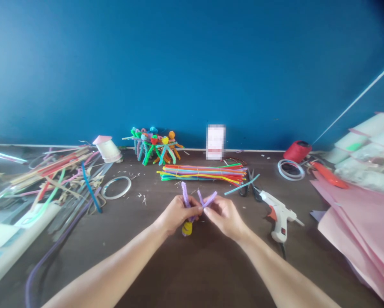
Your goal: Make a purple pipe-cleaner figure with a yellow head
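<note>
Near the middle of the dark table, my left hand (pixel 178 214) is closed on a pipe cleaner figure, with a purple stem (pixel 185 194) rising above the fingers and a yellow coiled end (pixel 187 229) hanging below. Close beside it, my right hand (pixel 224 214) pinches a purple pipe cleaner (pixel 211 198) whose ends spread in a V. Both hands' fingertips almost meet, and they cover the place where the purple pieces come together. Just beyond lies a tied bundle of coloured pipe cleaners (pixel 201 173).
Several finished pipe cleaner figures (pixel 155 147) stand by the blue wall. To the right lie scissors (pixel 250 184), a white glue gun (pixel 280 216) and pink sheets (pixel 355 231). Loose craft strips (pixel 60 184), a tape ring (pixel 116 188) and a white cup (pixel 107 149) are at left.
</note>
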`<state>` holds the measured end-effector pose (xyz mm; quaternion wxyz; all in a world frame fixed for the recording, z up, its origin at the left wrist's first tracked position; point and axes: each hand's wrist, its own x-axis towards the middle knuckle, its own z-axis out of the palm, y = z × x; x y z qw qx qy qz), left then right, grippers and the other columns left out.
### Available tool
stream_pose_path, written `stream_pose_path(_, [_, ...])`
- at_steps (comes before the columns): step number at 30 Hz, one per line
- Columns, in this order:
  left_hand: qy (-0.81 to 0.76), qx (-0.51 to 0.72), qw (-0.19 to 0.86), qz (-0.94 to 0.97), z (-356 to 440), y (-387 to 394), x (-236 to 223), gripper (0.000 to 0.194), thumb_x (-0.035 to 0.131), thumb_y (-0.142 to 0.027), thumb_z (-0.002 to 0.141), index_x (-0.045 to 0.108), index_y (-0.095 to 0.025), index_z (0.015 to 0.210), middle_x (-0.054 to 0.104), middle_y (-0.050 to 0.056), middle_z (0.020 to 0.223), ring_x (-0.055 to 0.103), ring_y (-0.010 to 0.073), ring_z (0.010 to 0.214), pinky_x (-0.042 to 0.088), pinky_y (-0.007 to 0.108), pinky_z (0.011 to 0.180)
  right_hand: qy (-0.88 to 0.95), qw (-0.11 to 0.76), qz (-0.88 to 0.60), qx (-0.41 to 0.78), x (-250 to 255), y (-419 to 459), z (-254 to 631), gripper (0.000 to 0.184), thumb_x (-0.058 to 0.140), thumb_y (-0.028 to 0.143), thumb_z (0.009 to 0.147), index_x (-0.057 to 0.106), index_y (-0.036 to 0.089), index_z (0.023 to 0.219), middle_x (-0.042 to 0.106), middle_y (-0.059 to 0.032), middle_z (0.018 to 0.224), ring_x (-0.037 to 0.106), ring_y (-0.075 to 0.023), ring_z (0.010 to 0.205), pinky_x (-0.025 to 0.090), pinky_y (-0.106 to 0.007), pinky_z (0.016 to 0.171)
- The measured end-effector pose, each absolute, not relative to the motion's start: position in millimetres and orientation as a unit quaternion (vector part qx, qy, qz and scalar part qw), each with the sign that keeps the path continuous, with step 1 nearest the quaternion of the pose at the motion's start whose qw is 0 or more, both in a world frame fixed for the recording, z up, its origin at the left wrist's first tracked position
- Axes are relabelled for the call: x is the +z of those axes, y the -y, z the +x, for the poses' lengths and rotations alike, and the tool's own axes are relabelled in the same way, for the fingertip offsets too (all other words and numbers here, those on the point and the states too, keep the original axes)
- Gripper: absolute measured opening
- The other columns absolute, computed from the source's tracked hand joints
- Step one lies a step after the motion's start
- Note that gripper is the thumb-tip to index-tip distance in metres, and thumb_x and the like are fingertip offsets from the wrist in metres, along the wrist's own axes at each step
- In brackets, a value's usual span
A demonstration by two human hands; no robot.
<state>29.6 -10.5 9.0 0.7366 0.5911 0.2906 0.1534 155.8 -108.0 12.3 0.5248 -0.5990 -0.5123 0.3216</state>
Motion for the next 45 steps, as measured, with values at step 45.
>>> stream_pose_path(45, [-0.318,0.214,0.645,0.661,30,17,9,0.018,0.062,-0.029,0.066,0.061,-0.011,0.069,0.054,0.0,0.051,0.049,0.009,0.048,0.038,0.02,0.048,0.453,0.552,-0.583,0.388,5,102,157,0.008,0.053,0.022,0.071,0.052,0.017,0.077,0.05,0.004,0.058,0.045,-0.0069,0.045,0.04,-0.019,0.041])
